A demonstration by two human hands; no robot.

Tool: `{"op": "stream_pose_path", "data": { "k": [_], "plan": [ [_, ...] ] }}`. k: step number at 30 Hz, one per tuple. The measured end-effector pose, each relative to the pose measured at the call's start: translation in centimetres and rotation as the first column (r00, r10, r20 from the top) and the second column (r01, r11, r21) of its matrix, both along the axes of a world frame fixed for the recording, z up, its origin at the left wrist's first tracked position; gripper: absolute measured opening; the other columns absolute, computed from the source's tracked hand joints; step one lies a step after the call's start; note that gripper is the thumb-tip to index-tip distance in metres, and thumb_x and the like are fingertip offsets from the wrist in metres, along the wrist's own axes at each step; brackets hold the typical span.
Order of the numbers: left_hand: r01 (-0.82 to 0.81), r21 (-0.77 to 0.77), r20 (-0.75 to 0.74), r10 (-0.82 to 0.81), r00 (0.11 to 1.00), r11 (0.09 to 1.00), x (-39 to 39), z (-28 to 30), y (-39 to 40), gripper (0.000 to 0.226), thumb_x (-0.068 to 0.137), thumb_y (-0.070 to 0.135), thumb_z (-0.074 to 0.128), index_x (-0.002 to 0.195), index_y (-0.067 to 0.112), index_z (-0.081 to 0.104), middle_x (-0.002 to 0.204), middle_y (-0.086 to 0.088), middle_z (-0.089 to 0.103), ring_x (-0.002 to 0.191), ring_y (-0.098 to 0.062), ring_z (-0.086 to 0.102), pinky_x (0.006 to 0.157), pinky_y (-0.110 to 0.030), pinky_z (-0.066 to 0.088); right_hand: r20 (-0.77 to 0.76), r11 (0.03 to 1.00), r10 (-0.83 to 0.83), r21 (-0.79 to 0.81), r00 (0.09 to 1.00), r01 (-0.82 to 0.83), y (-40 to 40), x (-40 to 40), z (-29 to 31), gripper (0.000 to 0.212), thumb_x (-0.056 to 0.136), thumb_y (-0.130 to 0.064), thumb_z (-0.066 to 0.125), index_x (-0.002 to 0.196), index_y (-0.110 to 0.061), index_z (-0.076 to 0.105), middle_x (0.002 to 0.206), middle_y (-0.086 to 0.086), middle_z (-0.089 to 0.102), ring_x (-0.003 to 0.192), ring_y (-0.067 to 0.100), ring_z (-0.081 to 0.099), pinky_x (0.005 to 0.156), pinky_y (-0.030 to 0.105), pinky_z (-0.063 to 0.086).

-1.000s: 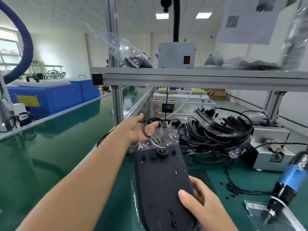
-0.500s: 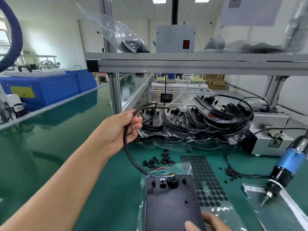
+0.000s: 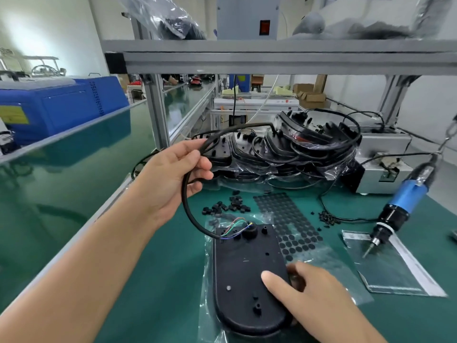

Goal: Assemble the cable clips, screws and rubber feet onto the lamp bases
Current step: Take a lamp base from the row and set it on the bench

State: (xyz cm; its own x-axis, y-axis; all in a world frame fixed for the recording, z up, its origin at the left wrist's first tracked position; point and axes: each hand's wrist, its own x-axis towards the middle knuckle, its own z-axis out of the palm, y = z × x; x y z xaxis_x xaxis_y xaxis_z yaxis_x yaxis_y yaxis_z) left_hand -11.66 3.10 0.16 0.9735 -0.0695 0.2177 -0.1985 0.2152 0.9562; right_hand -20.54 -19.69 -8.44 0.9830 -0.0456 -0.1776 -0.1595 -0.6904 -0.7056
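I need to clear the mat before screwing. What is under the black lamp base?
A clear plastic bag lies under the lamp base, on the green mat. The base hides whatever else sits beneath it.

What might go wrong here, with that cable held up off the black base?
The left hand lifts the black cable, whose thin coloured wires enter the lamp base; a hard pull might strain them. The base lies on a loose plastic bag, so it might slide under the right hand.
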Motion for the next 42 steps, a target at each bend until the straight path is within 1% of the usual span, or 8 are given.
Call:
{"op": "stream_pose_path", "data": {
  "k": [10,13,16,20,25,32,39,42],
  "plan": [
    [-0.111,0.212,0.183,0.072,0.98,0.971,-2.9,-1.0,-0.7,0.03,0.101,0.006,0.042,0.102,0.024,0.065,0.069,0.003,0.062,0.063,-0.012,0.059,0.064,-0.028,0.043,0.227,0.941,0.037,-0.335,0.973,0.042,-0.6,0.5,2.2,0.056,0.076,-0.079,0.042,0.103,-0.035,0.065,0.083,-0.02,0.062,0.084,0.002,0.059,0.071,0.023,0.044],
    [-0.161,0.263,0.277,0.086,0.957,0.951,-4.1,-1.9,-1.1,0.041,0.101,0.006,0.042,0.095,0.038,0.068,0.07,0.006,0.064,0.066,-0.012,0.062,0.066,-0.027,0.048,0.3,0.988,-0.049,0.157,0.953,0.001,-0.3,2.3,5.0,0.055,0.08,-0.073,0.041,0.091,-0.027,0.07,0.067,-0.011,0.07,0.063,0.002,0.064,0.06,0.024,0.049],
    [-0.199,0.341,0.359,0.068,0.931,0.919,-5.1,-3.0,-2.1,0.038,0.1,0.003,0.043,0.101,0.034,0.064,0.07,0.004,0.065,0.066,-0.011,0.063,0.066,-0.019,0.05,0.17,0.735,-0.057,0.674,0.984,-0.074,1.3,4.7,8.4,0.057,0.079,-0.069,0.039,0.105,-0.023,0.06,0.087,-0.006,0.076,0.077,0.01,0.073,0.057,0.024,0.056],
    [-0.199,0.439,0.373,0.024,0.927,0.876,-5.7,-3.4,-2.4,0.033,0.099,0.0,0.044,0.105,0.028,0.06,0.07,0.002,0.066,0.066,-0.012,0.065,0.066,-0.018,0.05,0.093,0.505,-0.116,0.863,0.989,-0.022,3.6,6.9,11.0,0.049,0.095,-0.055,0.045,0.1,-0.01,0.063,0.079,0.004,0.076,0.069,0.015,0.074,0.051,0.022,0.058],
    [-0.005,0.44,0.123,-0.055,0.991,0.898,-5.5,-1.0,-1.2,0.024,0.096,0.033,0.05,0.102,0.025,0.071,0.086,-0.003,0.074,0.083,-0.018,0.071,0.074,-0.026,0.056,0.185,0.564,-0.111,0.82,0.976,-0.091,5.1,7.8,11.7,0.026,0.1,-0.033,0.052,0.091,-0.013,0.066,0.053,-0.005,0.066,0.044,0.005,0.06,0.04,0.016,0.046],
    [-0.044,-0.085,-0.36,0.011,0.933,0.995,4.3,5.2,0.0,0.054,0.1,0.047,0.038,0.124,0.001,0.051,0.095,-0.009,0.076,0.085,-0.02,0.073,0.067,-0.032,0.055,0.443,0.912,0.153,0.282,0.884,-0.299,6.7,7.6,12.1,0.025,0.099,-0.026,0.05,0.09,-0.009,0.067,0.046,-0.007,0.059,0.04,0.004,0.047,0.043,0.016,0.041],
    [-0.333,-0.397,-0.475,0.119,0.872,0.856,9.2,5.0,1.1,0.041,0.1,0.043,0.043,0.102,0.004,0.055,0.076,-0.007,0.075,0.057,-0.014,0.068,0.046,-0.02,0.047,0.399,0.925,0.291,0.115,0.87,-0.362,6.2,6.2,10.3,0.028,0.094,-0.026,0.055,0.085,-0.002,0.067,0.043,-0.005,0.052,0.035,0.002,0.041,0.043,0.01,0.033],
    [-0.448,-0.357,-0.506,0.234,0.83,0.82,9.9,3.8,2.1,0.036,0.102,0.04,0.039,0.102,0.009,0.056,0.066,-0.002,0.073,0.053,-0.009,0.061,0.048,-0.016,0.042,0.394,0.915,0.276,0.17,0.876,-0.365,5.8,5.4,9.9,0.027,0.097,-0.028,0.049,0.087,-0.014,0.07,0.043,-0.007,0.049,0.039,0.005,0.041,0.046,0.012,0.037]
  ]
}}
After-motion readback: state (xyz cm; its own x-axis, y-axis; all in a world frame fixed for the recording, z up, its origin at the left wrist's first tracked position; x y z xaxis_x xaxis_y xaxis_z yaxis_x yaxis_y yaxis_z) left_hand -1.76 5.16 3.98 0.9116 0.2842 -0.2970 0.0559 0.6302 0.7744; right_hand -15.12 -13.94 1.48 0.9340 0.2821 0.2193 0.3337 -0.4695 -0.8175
